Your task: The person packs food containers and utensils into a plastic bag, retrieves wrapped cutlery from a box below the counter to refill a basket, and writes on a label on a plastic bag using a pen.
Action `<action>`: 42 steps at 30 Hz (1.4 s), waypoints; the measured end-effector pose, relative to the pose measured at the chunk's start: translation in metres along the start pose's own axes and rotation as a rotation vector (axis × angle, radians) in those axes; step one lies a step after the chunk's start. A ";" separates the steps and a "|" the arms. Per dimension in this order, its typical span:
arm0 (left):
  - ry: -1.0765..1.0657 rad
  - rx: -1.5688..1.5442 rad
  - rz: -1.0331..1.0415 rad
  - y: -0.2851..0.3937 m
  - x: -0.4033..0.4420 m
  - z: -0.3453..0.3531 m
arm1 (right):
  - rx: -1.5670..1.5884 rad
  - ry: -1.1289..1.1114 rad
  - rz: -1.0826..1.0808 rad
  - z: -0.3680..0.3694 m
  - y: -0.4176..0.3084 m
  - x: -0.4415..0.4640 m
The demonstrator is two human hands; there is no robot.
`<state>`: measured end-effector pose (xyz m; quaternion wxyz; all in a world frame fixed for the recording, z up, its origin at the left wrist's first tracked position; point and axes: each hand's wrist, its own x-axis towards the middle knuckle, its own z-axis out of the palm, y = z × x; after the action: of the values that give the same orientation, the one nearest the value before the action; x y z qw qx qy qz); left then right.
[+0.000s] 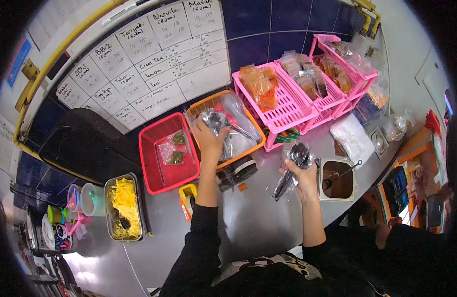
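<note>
Partway, I'd judge: neither pack is set down. Left hand [210, 141] curled on a clear-wrapped dark pack [214, 119] at the orange basket [242, 155], upper centre. Right hand [304, 179] gripping a second pack [286, 181] over the desk [258, 213], right of centre. Count left: can't tell.

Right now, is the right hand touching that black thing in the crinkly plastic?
Touching. The head view shows the right hand gripping the plastic-wrapped black bundle, with the thumb lying across the wrapping.
</note>
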<state>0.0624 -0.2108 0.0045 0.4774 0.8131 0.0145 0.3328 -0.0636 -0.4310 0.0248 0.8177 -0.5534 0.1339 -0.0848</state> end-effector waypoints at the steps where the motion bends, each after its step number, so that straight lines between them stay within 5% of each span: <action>1: 0.012 0.151 0.154 0.012 0.001 -0.003 | -0.006 0.001 -0.001 0.003 -0.003 0.000; 2: 0.021 0.304 0.307 0.023 0.001 -0.007 | -0.061 -0.005 -0.034 0.002 0.003 0.002; 6: -0.874 -0.476 -0.150 0.056 -0.071 -0.005 | -0.168 -0.045 -0.125 0.015 0.016 0.005; 12: -0.781 -0.629 -0.282 0.041 -0.100 -0.003 | -0.053 -0.052 -0.034 0.015 0.015 0.007; 19: -0.326 -0.315 -0.363 0.021 -0.021 -0.025 | 0.423 -0.115 0.165 -0.010 0.005 0.008; 21: 0.070 0.597 0.349 0.013 -0.012 -0.020 | 0.338 -0.204 0.137 -0.010 0.002 0.010; 26: -0.826 -0.413 -0.187 0.080 -0.061 -0.026 | 0.134 -0.125 0.045 0.016 -0.004 -0.002; 29: -0.774 -0.440 -0.115 0.092 -0.093 -0.021 | -0.105 -0.115 -0.013 0.008 0.008 0.005; 33: -0.789 -0.567 -0.335 0.075 -0.106 -0.015 | -0.320 -0.008 -0.257 0.010 0.011 0.002; 35: -0.665 -0.536 -0.142 0.066 -0.102 -0.016 | -0.287 0.028 -0.215 0.008 0.009 0.000; 36: -0.683 -0.497 -0.300 0.061 -0.096 -0.018 | -0.203 0.026 -0.117 0.000 0.009 0.002; 39: -0.503 -0.200 -0.295 0.037 -0.062 -0.020 | -0.049 0.034 -0.014 -0.002 -0.002 -0.002; 41: -0.470 -0.091 -0.335 0.014 -0.038 -0.016 | 0.363 -0.046 0.074 -0.003 -0.008 -0.005; 42: -0.215 0.223 0.014 -0.004 -0.031 -0.008 | 0.347 -0.149 0.093 -0.016 0.001 0.000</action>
<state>0.0354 -0.2126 -0.0124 0.3808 0.8920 -0.0053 0.2436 -0.0686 -0.4448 0.0181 0.9115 -0.4022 0.0816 -0.0276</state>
